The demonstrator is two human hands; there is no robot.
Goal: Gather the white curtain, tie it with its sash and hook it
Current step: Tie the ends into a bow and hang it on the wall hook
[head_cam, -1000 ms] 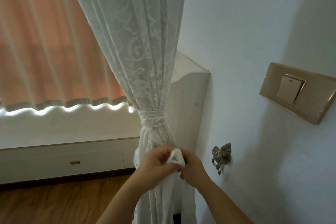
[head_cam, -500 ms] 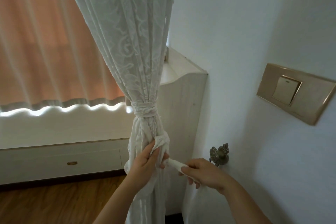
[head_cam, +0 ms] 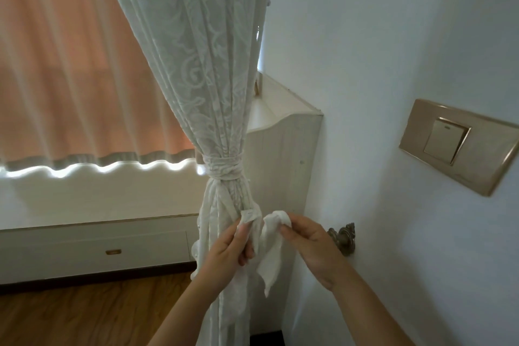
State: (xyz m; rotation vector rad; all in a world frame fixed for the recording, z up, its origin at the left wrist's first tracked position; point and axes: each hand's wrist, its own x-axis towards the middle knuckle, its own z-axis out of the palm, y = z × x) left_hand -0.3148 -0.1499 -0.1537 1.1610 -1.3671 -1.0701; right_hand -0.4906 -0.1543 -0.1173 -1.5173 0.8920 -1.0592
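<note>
The white lace curtain (head_cam: 196, 64) hangs gathered into one bundle. Its white sash (head_cam: 223, 168) is wound and knotted around it at mid height. Below the knot, the two loose sash ends hang down. My left hand (head_cam: 230, 247) pinches one end against the bundle. My right hand (head_cam: 311, 247) pinches the other sash end (head_cam: 271, 250), which droops between the hands. A small bronze wall hook (head_cam: 344, 237) sits on the white wall just right of my right hand, with nothing on it.
A cream wooden panel (head_cam: 280, 163) stands behind the curtain against the wall. A gold light switch plate (head_cam: 455, 146) is on the right wall. An orange curtain (head_cam: 70, 64) covers the window at left, above a low white drawer unit (head_cam: 98, 247) and wooden floor (head_cam: 84, 314).
My hands, close together a second ago, have parted; each now holds a separate sash end. The view has shifted, so the curtain sits further left and the hook nearer my right hand.
</note>
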